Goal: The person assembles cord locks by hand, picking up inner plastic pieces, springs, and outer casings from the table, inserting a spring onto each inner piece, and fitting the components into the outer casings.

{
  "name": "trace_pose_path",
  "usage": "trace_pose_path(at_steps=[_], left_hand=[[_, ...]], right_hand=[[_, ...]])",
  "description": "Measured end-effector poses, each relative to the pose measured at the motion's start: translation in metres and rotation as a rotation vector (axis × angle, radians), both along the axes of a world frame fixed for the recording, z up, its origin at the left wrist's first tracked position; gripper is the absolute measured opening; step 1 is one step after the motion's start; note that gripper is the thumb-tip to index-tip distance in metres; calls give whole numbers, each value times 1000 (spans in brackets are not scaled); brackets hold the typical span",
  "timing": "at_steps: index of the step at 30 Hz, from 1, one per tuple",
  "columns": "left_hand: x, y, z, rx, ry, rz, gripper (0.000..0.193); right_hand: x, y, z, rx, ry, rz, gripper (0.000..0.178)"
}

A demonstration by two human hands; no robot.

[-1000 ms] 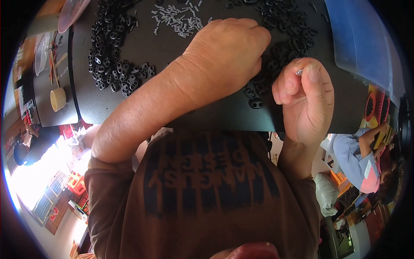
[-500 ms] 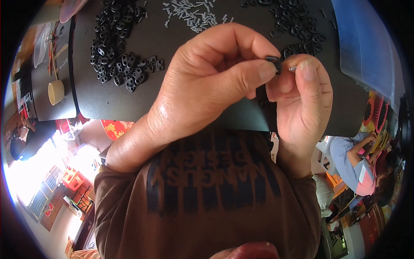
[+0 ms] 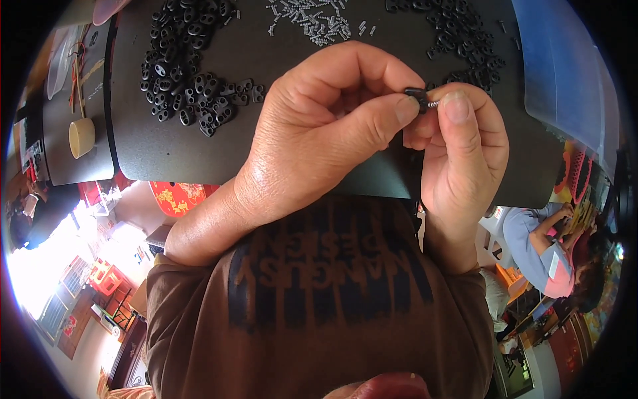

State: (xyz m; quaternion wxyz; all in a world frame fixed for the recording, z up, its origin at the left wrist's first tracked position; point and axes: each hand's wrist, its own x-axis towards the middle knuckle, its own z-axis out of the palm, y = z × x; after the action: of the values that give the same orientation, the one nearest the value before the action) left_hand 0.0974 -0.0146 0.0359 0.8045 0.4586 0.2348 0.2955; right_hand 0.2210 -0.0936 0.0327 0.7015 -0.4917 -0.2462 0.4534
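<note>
My left hand (image 3: 312, 133) pinches a small black plastic piece (image 3: 417, 94) between thumb and forefinger. Between the thumb and forefinger of my right hand (image 3: 468, 143) is a small metal coil spring (image 3: 433, 104). The spring's free end meets the black piece; whether it sits inside cannot be seen. Beyond my hands lies a scattered heap of similar springs (image 3: 319, 20). Black two-hole cord locks (image 3: 176, 80) form a long pile on the left, and more small black plastic parts (image 3: 465, 46) lie on the right.
The dark table (image 3: 166, 156) carries all the piles. A translucent blue plastic sheet or tray (image 3: 561, 73) stands at the right edge. To the left, a cream ladle-like cup (image 3: 82, 137) rests on a side surface. Another person (image 3: 531, 246) sits at the right.
The spring in my right hand has come across to the left and now meets the black piece, where a gap showed before. The view has shifted slightly.
</note>
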Motion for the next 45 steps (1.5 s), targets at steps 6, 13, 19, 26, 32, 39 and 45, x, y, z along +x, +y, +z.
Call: trace_pose_path(at_steps=[6, 13, 19, 26, 32, 39, 45], left_hand=[[0, -2, 2, 43, 6, 34, 15], [2, -2, 1, 9, -6, 23, 14], [3, 0, 0, 21, 16, 16, 14], [1, 0, 0, 160, 87, 40, 15], [1, 0, 0, 148, 45, 48, 15], [1, 0, -2, 142, 48, 38, 16], [1, 2, -2, 156, 77, 25, 16]], right_hand=[[-1, 0, -3, 17, -35, -22, 16], [-1, 2, -3, -12, -145, -55, 18], [1, 2, -3, -14, -167, -33, 17], [0, 3, -4, 3, -273, -37, 17], [0, 5, -4, 13, -197, -25, 17], [1, 5, -2, -39, -133, -18, 19], [-1, 6, -4, 9, -227, -35, 17]])
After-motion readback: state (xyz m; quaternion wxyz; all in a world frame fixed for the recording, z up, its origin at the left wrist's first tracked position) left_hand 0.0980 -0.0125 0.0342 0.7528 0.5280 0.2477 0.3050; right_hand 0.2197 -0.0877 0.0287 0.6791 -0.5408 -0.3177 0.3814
